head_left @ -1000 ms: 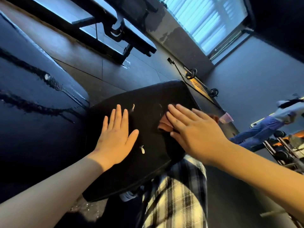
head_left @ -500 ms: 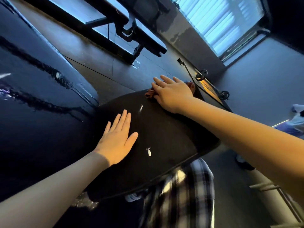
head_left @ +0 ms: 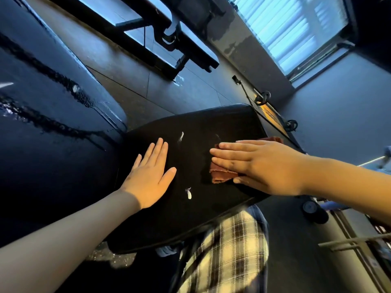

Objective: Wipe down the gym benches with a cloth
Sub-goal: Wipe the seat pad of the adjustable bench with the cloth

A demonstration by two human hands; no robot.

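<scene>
Back across the black padded bench seat (head_left: 211, 119) comes our right hand (head_left: 264, 163), straight fingers pressing the reddish-brown cloth (head_left: 222, 174) flat. Our left hand (head_left: 150, 178) rests palm-down on the seat, fingers extended.

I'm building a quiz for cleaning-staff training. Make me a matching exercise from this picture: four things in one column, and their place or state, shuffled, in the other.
Things:
1 left hand
2 right hand
3 cloth
4 checked garment

States:
a reddish-brown, partly under a hand
b flat on the black bench pad, holding nothing
c below the pad's near edge
d pressing the cloth onto the pad

Pairs: 1-b, 2-d, 3-a, 4-c.
</scene>
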